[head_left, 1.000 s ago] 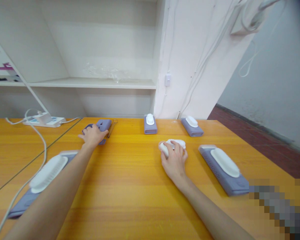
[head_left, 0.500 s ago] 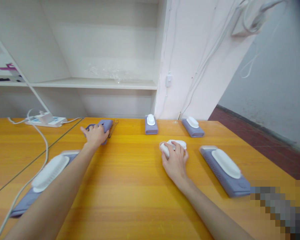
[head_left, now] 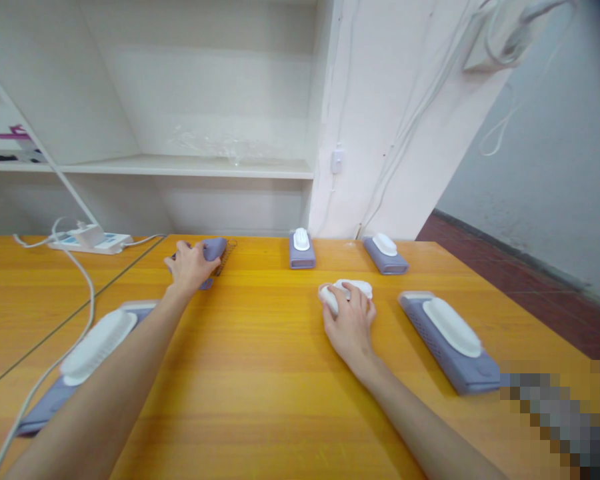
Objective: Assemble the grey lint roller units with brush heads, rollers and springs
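Observation:
My left hand (head_left: 190, 268) reaches to the far side of the orange table (head_left: 260, 373) and closes its fingers round a small purple device (head_left: 211, 250) lying there. A thin metal spring (head_left: 227, 257) lies just right of that device. My right hand (head_left: 349, 323) rests on a white rounded piece (head_left: 344, 289) in the middle of the table, fingers curled over it.
Purple devices with white tops lie about: one at near left (head_left: 87, 353), one at right (head_left: 453, 340), two at the back (head_left: 301, 249) (head_left: 385, 253). A white power strip (head_left: 93, 240) with a cable sits at far left. A white shelf stands behind.
My left hand has shifted slightly forward and closed more over the purple device. My right hand has stayed on the white piece.

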Available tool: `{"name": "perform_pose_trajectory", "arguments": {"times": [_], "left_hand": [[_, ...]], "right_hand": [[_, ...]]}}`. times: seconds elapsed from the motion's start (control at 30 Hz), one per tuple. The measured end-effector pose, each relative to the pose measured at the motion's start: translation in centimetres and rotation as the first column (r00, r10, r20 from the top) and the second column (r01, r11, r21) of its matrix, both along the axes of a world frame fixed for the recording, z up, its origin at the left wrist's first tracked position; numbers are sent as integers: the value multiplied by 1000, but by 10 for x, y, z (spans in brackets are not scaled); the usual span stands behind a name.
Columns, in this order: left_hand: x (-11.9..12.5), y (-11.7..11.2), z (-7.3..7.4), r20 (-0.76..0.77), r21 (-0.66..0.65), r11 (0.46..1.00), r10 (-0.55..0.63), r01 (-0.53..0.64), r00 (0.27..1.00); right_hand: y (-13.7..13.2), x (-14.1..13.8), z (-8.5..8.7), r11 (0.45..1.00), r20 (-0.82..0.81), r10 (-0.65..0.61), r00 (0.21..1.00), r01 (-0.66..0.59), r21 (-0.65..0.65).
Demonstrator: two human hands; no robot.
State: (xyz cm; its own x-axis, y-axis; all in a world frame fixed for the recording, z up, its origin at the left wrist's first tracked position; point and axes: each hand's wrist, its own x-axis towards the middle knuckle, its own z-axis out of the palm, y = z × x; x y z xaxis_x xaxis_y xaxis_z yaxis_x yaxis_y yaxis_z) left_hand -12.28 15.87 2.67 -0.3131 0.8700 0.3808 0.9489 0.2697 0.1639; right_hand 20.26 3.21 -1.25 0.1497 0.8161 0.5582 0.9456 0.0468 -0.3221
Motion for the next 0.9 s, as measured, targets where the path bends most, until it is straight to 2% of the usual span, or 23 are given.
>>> {"name": "perform_pose_trajectory", "arguments": {"times": [0.4, 0.53, 0.67, 0.73, 0.8, 0.9], "left_hand": [[2, 4, 1, 79, 93, 995, -31, 24, 996], [2, 6, 2, 82, 207, 977, -75, 57, 994], [11, 1, 13, 68, 365, 929, -86, 55, 994], [20, -5, 21, 50, 426, 899, -137, 103, 989], [34, -13, 28, 29, 458, 866, -241, 202, 970], [61, -35, 30, 34, 487, 811, -390, 326, 920]], "right_hand": [[0, -1, 0, 1000, -1, -7, 1000, 7, -31], [-1, 0, 1, 999, 0, -5, 1000, 5, -33], [-1, 0, 1, 999, 2, -4, 1000, 4, -33], [-1, 0, 1, 999, 4, -7, 1000, 7, -32], [-1, 0, 1, 999, 7, -13, 1000, 13, -30], [-1, -1, 1, 999, 12, -24, 1000, 24, -30]]}}
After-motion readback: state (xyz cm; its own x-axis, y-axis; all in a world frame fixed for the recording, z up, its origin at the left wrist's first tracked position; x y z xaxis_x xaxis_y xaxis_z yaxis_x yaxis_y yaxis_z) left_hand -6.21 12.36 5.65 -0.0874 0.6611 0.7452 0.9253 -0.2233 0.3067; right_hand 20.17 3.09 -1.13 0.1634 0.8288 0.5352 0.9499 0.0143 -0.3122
